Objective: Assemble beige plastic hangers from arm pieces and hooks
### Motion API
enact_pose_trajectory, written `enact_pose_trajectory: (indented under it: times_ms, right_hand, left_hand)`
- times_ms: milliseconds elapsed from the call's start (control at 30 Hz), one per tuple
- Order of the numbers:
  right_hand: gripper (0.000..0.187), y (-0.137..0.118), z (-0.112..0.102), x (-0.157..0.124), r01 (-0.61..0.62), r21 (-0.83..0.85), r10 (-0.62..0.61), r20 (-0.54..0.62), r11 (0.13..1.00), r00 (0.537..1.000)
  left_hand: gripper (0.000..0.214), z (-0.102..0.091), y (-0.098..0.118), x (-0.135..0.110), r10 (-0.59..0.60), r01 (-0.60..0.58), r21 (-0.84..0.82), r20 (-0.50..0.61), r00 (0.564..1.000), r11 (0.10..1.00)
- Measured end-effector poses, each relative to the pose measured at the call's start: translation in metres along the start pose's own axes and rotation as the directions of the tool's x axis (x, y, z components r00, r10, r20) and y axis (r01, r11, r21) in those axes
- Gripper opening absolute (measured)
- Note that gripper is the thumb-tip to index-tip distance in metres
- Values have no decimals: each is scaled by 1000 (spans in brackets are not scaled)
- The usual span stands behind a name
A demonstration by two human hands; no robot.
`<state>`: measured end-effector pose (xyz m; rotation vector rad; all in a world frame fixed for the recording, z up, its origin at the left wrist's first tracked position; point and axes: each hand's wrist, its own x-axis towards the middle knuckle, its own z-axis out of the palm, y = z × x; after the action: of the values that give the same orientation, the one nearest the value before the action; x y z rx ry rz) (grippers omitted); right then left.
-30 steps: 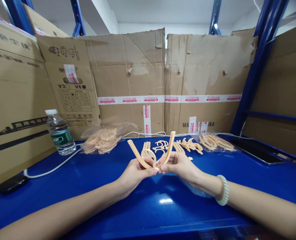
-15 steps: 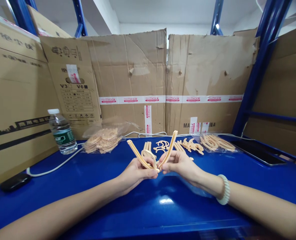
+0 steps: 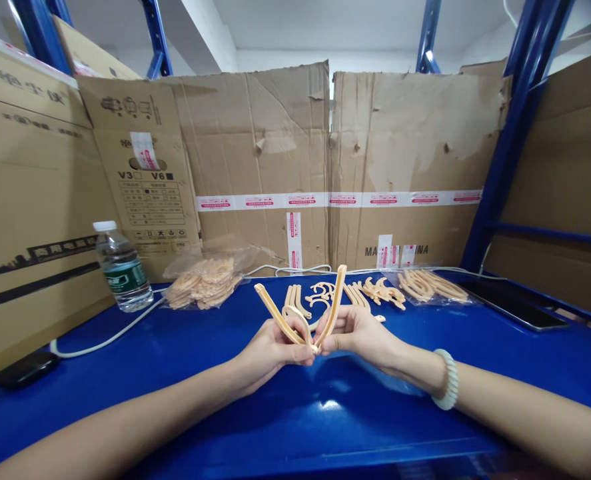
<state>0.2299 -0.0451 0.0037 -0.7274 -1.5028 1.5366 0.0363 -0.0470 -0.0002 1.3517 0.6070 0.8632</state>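
Note:
My left hand [image 3: 275, 347] is closed on a long beige plastic hanger arm [image 3: 274, 312], which slants up to the left. A thin curved beige piece [image 3: 302, 321] loops up beside those fingers; its lower end is hidden. In my right hand [image 3: 358, 333], the fingers pinch a second hanger arm [image 3: 336, 300] that rises up and to the right. Both arms meet at their lower ends between my fingertips in a V; whether they are locked together I cannot tell. Behind my hands lie several loose hanger arms [image 3: 295, 299] and hook-shaped pieces [image 3: 382, 292] on the blue table [image 3: 275, 427].
A bagged stack of beige parts [image 3: 205, 281] lies at the back left and another bag [image 3: 432, 285] at the back right. A water bottle [image 3: 124, 273], black device [image 3: 28, 370], white cable [image 3: 105, 340] and dark tablet-like slab [image 3: 518, 305] also lie around. Cardboard [image 3: 255, 160] walls the back.
The lower ends of the two arms have come together, and my right hand's arm has shifted slightly left and stands more upright. The view has shifted a little.

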Motion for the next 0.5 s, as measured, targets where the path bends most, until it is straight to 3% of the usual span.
enact_pose_trajectory:
  times_ms: [233,500]
  right_hand:
    - [33,-1,3,-1,0,-35,0,2,999,1000]
    - [27,4,8,1,91,-65,-92,-14,994,996]
  left_hand:
    - [30,3,-1,1,19,-18,5,-54,998,1000]
    - [29,4,-6,-1,61,-61,3,-156,986,998]
